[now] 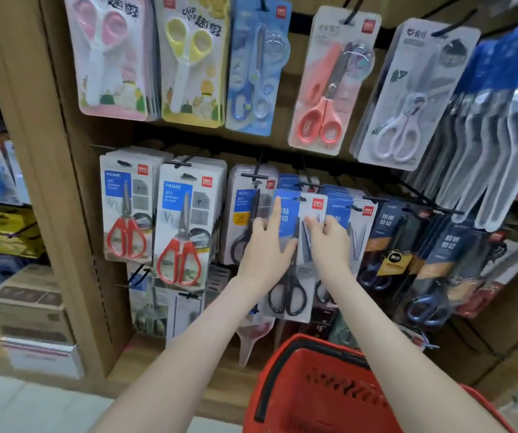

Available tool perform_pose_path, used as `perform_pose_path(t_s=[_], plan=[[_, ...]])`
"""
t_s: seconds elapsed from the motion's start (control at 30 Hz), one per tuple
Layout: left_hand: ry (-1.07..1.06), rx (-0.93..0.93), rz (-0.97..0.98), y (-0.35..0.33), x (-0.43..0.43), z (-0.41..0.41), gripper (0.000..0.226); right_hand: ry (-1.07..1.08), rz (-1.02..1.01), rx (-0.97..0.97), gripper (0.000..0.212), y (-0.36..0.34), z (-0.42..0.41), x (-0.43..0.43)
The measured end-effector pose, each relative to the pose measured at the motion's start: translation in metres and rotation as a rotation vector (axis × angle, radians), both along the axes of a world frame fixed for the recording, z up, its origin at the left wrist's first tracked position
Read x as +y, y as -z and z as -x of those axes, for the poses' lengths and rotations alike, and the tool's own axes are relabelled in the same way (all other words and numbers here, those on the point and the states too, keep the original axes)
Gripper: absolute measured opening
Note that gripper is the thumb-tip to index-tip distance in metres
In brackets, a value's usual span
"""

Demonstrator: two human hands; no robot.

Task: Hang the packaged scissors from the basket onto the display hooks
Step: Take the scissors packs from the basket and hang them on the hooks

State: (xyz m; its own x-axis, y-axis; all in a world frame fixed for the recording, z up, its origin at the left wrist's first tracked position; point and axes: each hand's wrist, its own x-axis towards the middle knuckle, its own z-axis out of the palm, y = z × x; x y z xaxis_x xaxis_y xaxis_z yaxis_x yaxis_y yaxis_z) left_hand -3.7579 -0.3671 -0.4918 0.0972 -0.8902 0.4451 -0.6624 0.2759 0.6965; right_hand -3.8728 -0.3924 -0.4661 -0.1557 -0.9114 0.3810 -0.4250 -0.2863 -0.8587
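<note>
Both my hands hold one pack of black-handled scissors (pixel 295 276) with a blue and white card, upright against the middle row of the display. My left hand (pixel 264 245) grips its left edge, index finger pointing up along the card. My right hand (pixel 329 242) pinches the right edge near the top. The card's hang hole sits at a black display hook (pixel 301 198); whether the hook passes through it I cannot tell. The red basket (pixel 323 392) with a black handle stands below my arms; its contents are hidden.
Packs of scissors hang in rows: pink, yellow, blue and coral ones above, red-handled ones (pixel 179 226) at the left, dark blue packs (pixel 389 245) at the right. A brown shelf post (pixel 48 182) stands left, with boxed goods beyond it.
</note>
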Motion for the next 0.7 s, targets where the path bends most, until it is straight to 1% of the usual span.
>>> perform_pose_path(t_s=[0.07,0.13,0.17,0.2,0.23,0.3,0.37,0.4,0.47,0.53,0.6,0.7], plan=[[0.001,0.017,0.007,0.006,-0.006,0.001,0.081,0.018,0.030,0.001,0.031,0.002,0.001,-0.006],[-0.010,-0.016,0.036,0.010,-0.014,0.001,0.080,0.045,0.048,0.017,0.015,0.003,-0.001,-0.010],[-0.032,-0.057,0.060,0.012,-0.019,0.000,0.080,0.058,0.081,0.016,0.023,0.004,-0.001,-0.011],[-0.064,-0.107,0.090,0.013,-0.025,0.000,0.079,0.081,0.152,0.046,0.037,0.006,-0.001,-0.013],[-0.101,-0.154,0.124,0.014,-0.030,0.001,0.079,0.117,0.242,0.126,0.047,0.009,0.000,-0.014],[-0.166,-0.202,0.150,0.015,-0.039,0.004,0.080,0.242,0.375,0.381,0.059,0.021,0.005,-0.019],[-0.227,-0.246,0.174,0.021,-0.047,0.010,0.083,0.366,0.407,0.543,0.066,0.031,0.012,-0.022],[-0.246,-0.287,0.227,0.026,-0.051,0.012,0.082,0.395,0.417,0.595,0.071,0.037,0.016,-0.025],[-0.243,-0.379,0.325,0.036,-0.059,0.014,0.079,0.394,0.445,0.704,0.082,0.045,0.025,-0.029],[-0.223,-0.446,0.315,0.043,-0.068,0.013,0.081,0.384,0.456,0.810,0.091,0.053,0.034,-0.037],[-0.235,-0.487,0.281,0.046,-0.078,0.013,0.084,0.378,0.474,0.853,0.092,0.059,0.040,-0.044],[-0.275,-0.518,0.231,0.049,-0.092,0.018,0.088,0.368,0.508,0.848,0.085,0.065,0.044,-0.050]])
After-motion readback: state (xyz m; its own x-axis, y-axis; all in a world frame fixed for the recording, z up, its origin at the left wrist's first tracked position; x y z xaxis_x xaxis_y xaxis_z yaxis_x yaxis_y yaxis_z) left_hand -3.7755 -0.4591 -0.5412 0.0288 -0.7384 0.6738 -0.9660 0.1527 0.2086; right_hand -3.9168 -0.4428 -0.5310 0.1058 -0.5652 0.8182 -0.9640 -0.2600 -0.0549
